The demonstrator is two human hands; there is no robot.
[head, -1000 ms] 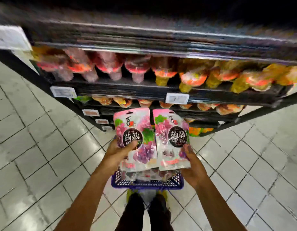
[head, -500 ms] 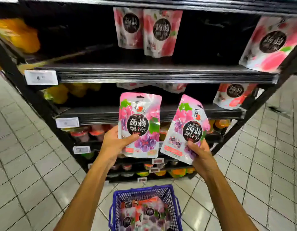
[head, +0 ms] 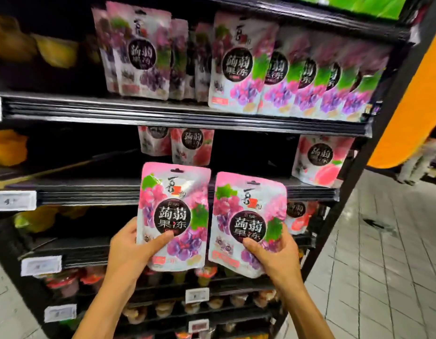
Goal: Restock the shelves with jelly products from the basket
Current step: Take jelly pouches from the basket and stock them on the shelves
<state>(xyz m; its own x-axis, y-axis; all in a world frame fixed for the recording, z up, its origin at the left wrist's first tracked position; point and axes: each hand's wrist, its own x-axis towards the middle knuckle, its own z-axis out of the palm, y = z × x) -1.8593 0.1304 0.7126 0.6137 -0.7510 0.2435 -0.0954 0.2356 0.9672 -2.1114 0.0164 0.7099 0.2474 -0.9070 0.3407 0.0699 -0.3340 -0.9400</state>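
**Holding the left pouch point(head: 174, 216) and the right pouch point(head: 247, 223) up before the shelves**

Gripping the left pouch low on its left side with the left hand point(head: 127, 253), fingers point(head: 160, 239) pinching it: thumb flat across the front, the rest hidden behind. Gripping the right pouch at its lower right corner with the right hand point(head: 277, 253), fingers point(head: 252, 243) pinching likewise, thumb on the front and one fingertip hooked over the right edge. Showing both grape-printed fronts to the camera, upright and just beside each other, the right one a little lower and slightly tilted, in front of the middle shelf point(head: 89, 192).

Backed on that shelf by peach pouches point(head: 192, 145), with one more at the far right. Topped by a blurred row of matching grape pouches point(head: 239, 69) standing on the top shelf point(head: 163, 113). Underlaid by rows of jelly cups point(head: 62, 282) on the lower shelves, with white price tags point(head: 40, 265) clipped to the shelf fronts. Flanked on the right by pale tiled floor point(head: 383, 265) and an orange panel point(head: 408, 106).
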